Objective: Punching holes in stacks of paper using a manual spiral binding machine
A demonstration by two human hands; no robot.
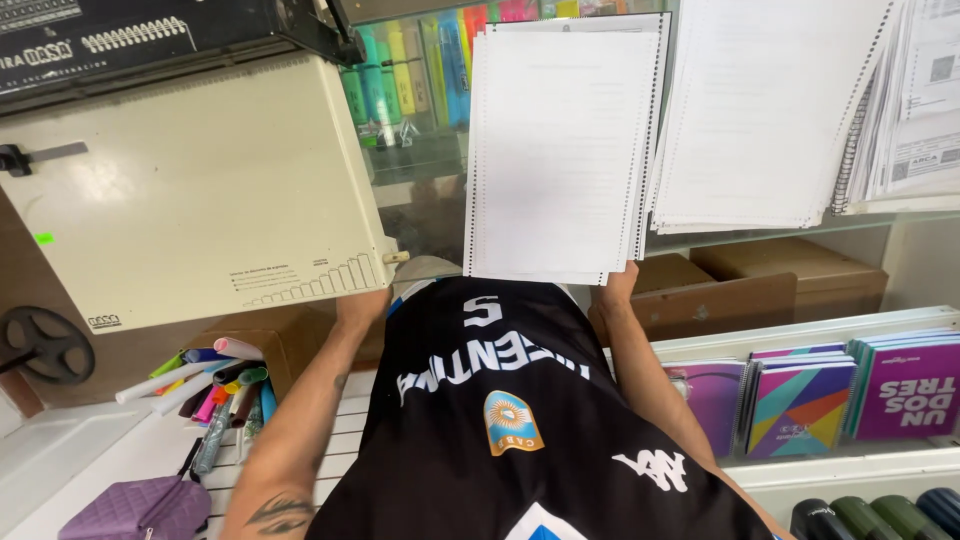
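Observation:
A stack of white sheets (555, 150) with punched holes down both long edges lies on a glass counter. My right hand (619, 284) grips its near right corner. My left hand (362, 303) reaches to the lower front edge of a cream binding machine (200, 190) and is mostly hidden beneath it. I cannot see its fingers. My black printed shirt (500, 420) fills the lower middle of the view.
More punched paper stacks (760, 110) lie to the right on the glass. Highlighters (420, 70) show under it. Brown cardboard boxes (760, 280), colourful notebooks (850, 390), markers (215, 385), a purple pouch (130, 510) and dark bottles (880, 515) sit lower down.

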